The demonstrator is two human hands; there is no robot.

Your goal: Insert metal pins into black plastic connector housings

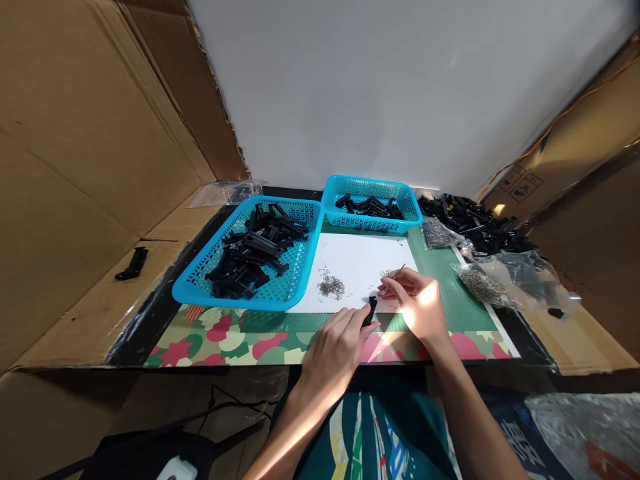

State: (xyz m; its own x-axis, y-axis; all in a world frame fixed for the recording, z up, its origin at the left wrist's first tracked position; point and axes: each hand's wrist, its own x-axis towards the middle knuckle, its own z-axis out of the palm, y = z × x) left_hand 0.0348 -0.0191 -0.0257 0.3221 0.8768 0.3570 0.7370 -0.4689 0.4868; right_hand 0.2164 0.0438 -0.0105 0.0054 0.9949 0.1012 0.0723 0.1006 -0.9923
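Near the table's front edge, my left hand (336, 347) is closed around a small black plastic part (371, 311), whose top end sticks up past the thumb and fingers. Just right of it, my right hand (418, 301) pinches a thin metal tool (399, 270), slim as tweezers; its exact kind is hard to make out. A pile of tiny metal springs or pins (331, 286) lies on the white sheet (350, 251), left of my right hand. Another small heap of these bits (385, 273) is partly hidden behind my right fingers.
A large blue basket (299, 293) of black parts stands at left, a smaller blue basket (370, 181) behind. Loose black parts (475, 220) are heaped at right, beside plastic bags of metal bits (485, 285). One black part (132, 263) lies far left. Cardboard walls (75, 133) flank the table.
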